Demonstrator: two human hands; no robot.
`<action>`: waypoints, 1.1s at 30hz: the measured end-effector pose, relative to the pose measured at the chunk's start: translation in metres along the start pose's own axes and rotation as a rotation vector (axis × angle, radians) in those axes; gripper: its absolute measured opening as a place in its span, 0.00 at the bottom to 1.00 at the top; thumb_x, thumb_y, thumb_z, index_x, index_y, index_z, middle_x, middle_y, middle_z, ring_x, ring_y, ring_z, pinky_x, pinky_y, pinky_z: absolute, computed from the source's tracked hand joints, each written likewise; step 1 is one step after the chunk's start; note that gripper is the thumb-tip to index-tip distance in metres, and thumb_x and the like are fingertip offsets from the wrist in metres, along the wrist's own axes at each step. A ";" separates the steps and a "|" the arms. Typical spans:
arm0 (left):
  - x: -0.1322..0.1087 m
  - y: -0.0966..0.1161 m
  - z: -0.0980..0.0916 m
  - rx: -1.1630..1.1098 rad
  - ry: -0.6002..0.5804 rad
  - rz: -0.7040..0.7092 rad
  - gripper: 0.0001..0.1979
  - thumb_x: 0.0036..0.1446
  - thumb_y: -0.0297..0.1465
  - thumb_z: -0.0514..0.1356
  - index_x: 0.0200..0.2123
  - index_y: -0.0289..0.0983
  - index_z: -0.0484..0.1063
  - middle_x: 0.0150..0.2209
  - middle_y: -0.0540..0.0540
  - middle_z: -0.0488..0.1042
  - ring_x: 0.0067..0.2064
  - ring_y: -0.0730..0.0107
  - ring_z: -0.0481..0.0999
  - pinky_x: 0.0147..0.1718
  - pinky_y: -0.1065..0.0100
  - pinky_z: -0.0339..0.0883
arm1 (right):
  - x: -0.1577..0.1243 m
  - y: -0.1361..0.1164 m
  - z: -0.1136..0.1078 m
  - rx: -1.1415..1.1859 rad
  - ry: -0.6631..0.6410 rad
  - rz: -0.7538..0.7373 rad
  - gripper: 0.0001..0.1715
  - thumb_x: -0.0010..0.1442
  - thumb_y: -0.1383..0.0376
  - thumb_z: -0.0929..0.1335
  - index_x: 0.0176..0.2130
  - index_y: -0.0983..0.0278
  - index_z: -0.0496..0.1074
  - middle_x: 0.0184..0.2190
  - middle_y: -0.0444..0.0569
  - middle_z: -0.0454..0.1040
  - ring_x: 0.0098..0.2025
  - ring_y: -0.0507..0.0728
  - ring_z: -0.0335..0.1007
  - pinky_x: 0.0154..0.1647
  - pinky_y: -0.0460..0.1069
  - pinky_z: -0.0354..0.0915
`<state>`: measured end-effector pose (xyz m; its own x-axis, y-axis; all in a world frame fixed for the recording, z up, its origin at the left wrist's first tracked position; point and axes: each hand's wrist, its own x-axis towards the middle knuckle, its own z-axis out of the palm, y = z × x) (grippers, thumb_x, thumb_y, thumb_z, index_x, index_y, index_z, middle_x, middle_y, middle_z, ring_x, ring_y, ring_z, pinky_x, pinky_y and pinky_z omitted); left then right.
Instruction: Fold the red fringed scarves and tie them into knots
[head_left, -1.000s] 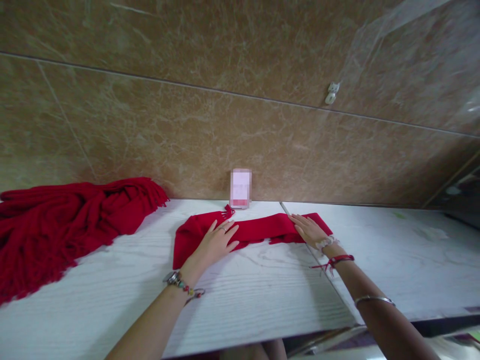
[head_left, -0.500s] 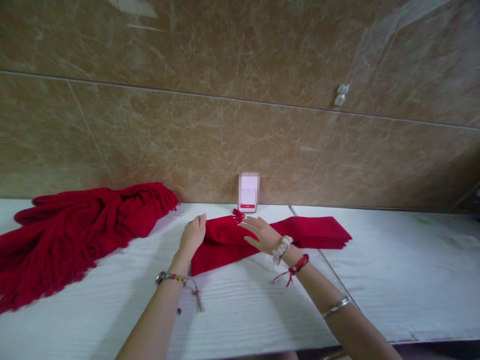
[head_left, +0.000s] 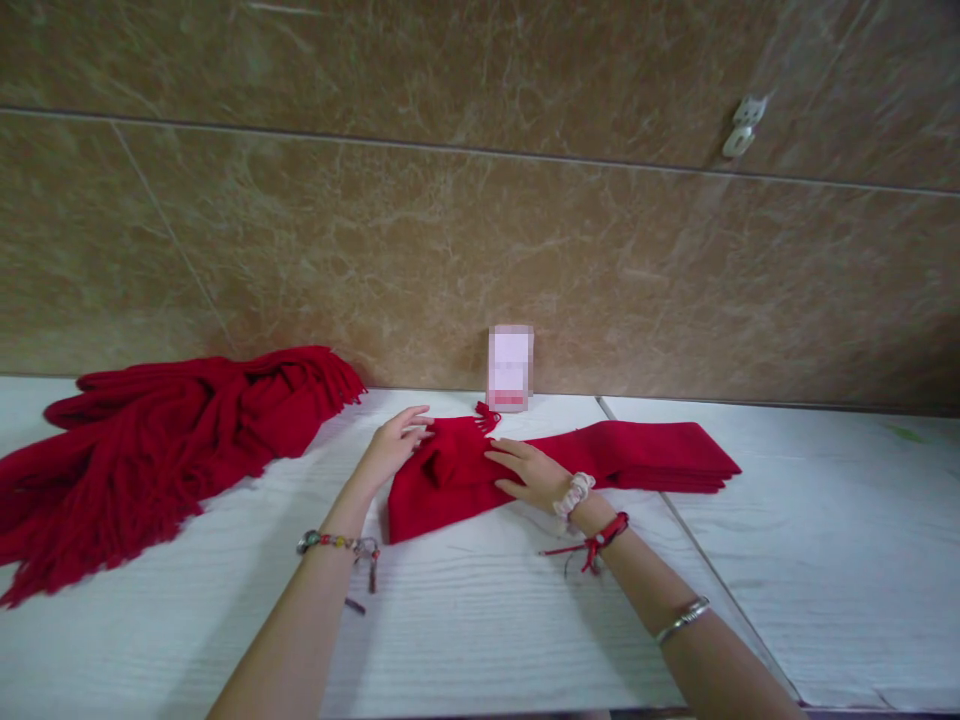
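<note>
Centrally, one folded red scarf [head_left: 660,450] is lying on the white surface [head_left: 480,630], its rumpled left end apparently undergoing arranging, seemingly calling next for flattening; left-hand fingers [head_left: 409,418] are curving there, hold unclear; right-hand fingers [head_left: 510,458] are resting spread, gripping nothing; phone [head_left: 511,365] is leaning behind.

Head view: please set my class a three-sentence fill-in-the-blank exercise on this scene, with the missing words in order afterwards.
The folded cloth beneath the right hand is coloured ____.
The pale scrunchie and silver bangle are both on the ____ arm.
On the person's ____ side lies a fringed, rumpled cloth.
Missing words: red; right; left.
</note>
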<state>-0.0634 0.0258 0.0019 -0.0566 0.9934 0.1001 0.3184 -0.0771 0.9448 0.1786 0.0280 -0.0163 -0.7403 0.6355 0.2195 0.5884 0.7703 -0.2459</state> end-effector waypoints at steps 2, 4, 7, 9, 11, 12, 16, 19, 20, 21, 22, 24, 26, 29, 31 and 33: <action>0.003 -0.005 0.000 0.052 0.048 0.027 0.19 0.46 0.24 0.53 0.44 0.33 0.66 0.47 0.39 0.70 0.44 0.63 0.72 0.43 0.63 0.65 | 0.000 0.003 0.000 0.002 -0.006 0.005 0.24 0.56 0.64 0.62 0.52 0.67 0.63 0.55 0.57 0.60 0.56 0.60 0.55 0.56 0.55 0.55; 0.003 -0.008 0.000 0.070 0.038 0.025 0.20 0.44 0.25 0.55 0.44 0.33 0.67 0.50 0.38 0.67 0.46 0.61 0.71 0.46 0.61 0.63 | -0.001 0.004 0.000 0.012 -0.013 0.000 0.24 0.56 0.64 0.62 0.53 0.66 0.63 0.54 0.57 0.60 0.56 0.59 0.56 0.56 0.55 0.55; -0.001 -0.005 0.003 0.079 -0.037 0.040 0.24 0.41 0.25 0.58 0.46 0.34 0.66 0.51 0.39 0.67 0.45 0.61 0.72 0.44 0.61 0.65 | -0.001 0.005 0.000 0.032 -0.021 -0.012 0.25 0.56 0.65 0.62 0.53 0.66 0.62 0.54 0.56 0.60 0.55 0.59 0.56 0.56 0.55 0.55; -0.004 -0.003 0.007 0.119 -0.085 0.079 0.25 0.40 0.24 0.59 0.47 0.35 0.66 0.51 0.40 0.66 0.46 0.62 0.71 0.44 0.62 0.65 | -0.001 0.005 -0.001 0.043 -0.028 -0.010 0.25 0.56 0.65 0.62 0.53 0.67 0.62 0.54 0.57 0.60 0.55 0.58 0.56 0.56 0.54 0.55; -0.005 -0.004 0.011 0.192 -0.081 0.109 0.26 0.39 0.22 0.59 0.46 0.35 0.67 0.51 0.41 0.67 0.47 0.62 0.70 0.46 0.62 0.64 | -0.001 0.004 -0.001 0.055 -0.029 -0.001 0.25 0.56 0.65 0.62 0.53 0.68 0.62 0.54 0.58 0.60 0.56 0.59 0.56 0.56 0.54 0.55; -0.005 -0.004 0.013 0.225 -0.064 0.112 0.26 0.38 0.22 0.60 0.46 0.35 0.67 0.50 0.41 0.68 0.48 0.62 0.70 0.46 0.62 0.63 | 0.000 0.004 -0.001 0.060 -0.027 0.003 0.25 0.55 0.65 0.62 0.53 0.68 0.62 0.54 0.58 0.60 0.56 0.59 0.56 0.56 0.54 0.55; -0.003 -0.008 0.015 0.271 0.014 0.061 0.27 0.37 0.22 0.61 0.46 0.32 0.67 0.38 0.42 0.75 0.38 0.63 0.75 0.40 0.65 0.67 | 0.000 0.003 0.000 0.069 -0.025 0.004 0.26 0.55 0.66 0.62 0.53 0.68 0.62 0.55 0.57 0.60 0.56 0.58 0.55 0.57 0.54 0.54; -0.001 -0.006 0.011 0.290 0.098 0.040 0.24 0.38 0.24 0.61 0.44 0.32 0.69 0.28 0.47 0.75 0.31 0.66 0.75 0.35 0.66 0.68 | 0.000 0.004 0.001 0.076 -0.026 0.013 0.26 0.55 0.67 0.62 0.54 0.68 0.61 0.55 0.57 0.60 0.56 0.57 0.55 0.57 0.54 0.54; -0.001 -0.005 0.009 0.295 0.134 0.039 0.22 0.39 0.25 0.61 0.43 0.32 0.69 0.27 0.48 0.75 0.31 0.66 0.75 0.34 0.67 0.68 | -0.001 0.004 0.001 0.082 -0.024 0.017 0.26 0.55 0.67 0.62 0.54 0.68 0.61 0.55 0.57 0.60 0.56 0.57 0.55 0.57 0.54 0.54; 0.000 -0.002 0.007 0.298 0.173 0.037 0.21 0.40 0.26 0.61 0.42 0.33 0.70 0.26 0.48 0.74 0.30 0.67 0.74 0.34 0.67 0.67 | -0.001 0.004 0.000 0.091 -0.022 0.020 0.26 0.55 0.67 0.62 0.54 0.67 0.61 0.55 0.56 0.60 0.56 0.57 0.55 0.57 0.55 0.54; 0.000 0.000 0.004 0.300 0.214 0.034 0.20 0.41 0.27 0.60 0.42 0.33 0.70 0.26 0.49 0.74 0.30 0.67 0.74 0.33 0.67 0.67 | -0.002 0.004 0.000 0.102 -0.019 0.023 0.26 0.55 0.67 0.62 0.54 0.67 0.61 0.55 0.56 0.60 0.56 0.57 0.55 0.57 0.55 0.54; -0.001 0.005 -0.002 0.300 0.296 0.024 0.20 0.42 0.30 0.59 0.42 0.32 0.69 0.26 0.48 0.73 0.29 0.67 0.74 0.32 0.68 0.67 | -0.003 0.005 -0.001 0.122 -0.017 0.027 0.26 0.55 0.68 0.62 0.54 0.67 0.61 0.55 0.56 0.60 0.56 0.56 0.55 0.57 0.55 0.54; -0.003 0.011 -0.007 0.298 0.370 0.015 0.20 0.43 0.31 0.58 0.43 0.32 0.69 0.26 0.48 0.73 0.28 0.67 0.73 0.30 0.68 0.66 | -0.004 0.005 -0.001 0.134 -0.020 0.028 0.26 0.55 0.67 0.62 0.54 0.68 0.61 0.54 0.57 0.61 0.56 0.57 0.56 0.56 0.55 0.55; -0.011 0.024 -0.010 0.300 0.492 0.057 0.19 0.44 0.32 0.58 0.41 0.33 0.70 0.26 0.48 0.73 0.28 0.68 0.73 0.30 0.69 0.66 | -0.006 0.009 0.000 0.130 -0.009 0.053 0.27 0.55 0.66 0.62 0.54 0.67 0.60 0.54 0.57 0.61 0.56 0.58 0.56 0.56 0.55 0.55; -0.018 0.033 -0.012 0.320 0.617 0.123 0.18 0.44 0.32 0.58 0.41 0.34 0.70 0.27 0.48 0.73 0.27 0.69 0.72 0.31 0.69 0.66 | -0.008 0.013 0.002 0.102 0.012 0.107 0.27 0.55 0.65 0.63 0.55 0.65 0.60 0.55 0.57 0.60 0.56 0.59 0.55 0.56 0.57 0.54; -0.025 0.040 -0.014 0.343 0.779 0.204 0.17 0.46 0.33 0.57 0.41 0.34 0.70 0.28 0.47 0.72 0.28 0.70 0.72 0.32 0.69 0.67 | -0.009 0.017 0.003 0.063 0.018 0.162 0.27 0.55 0.64 0.63 0.55 0.65 0.59 0.55 0.57 0.60 0.57 0.60 0.54 0.56 0.58 0.53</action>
<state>-0.0628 -0.0030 0.0422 -0.5578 0.6126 0.5599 0.6529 -0.0926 0.7518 0.1948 0.0352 -0.0249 -0.6313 0.7521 0.1892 0.6772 0.6535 -0.3381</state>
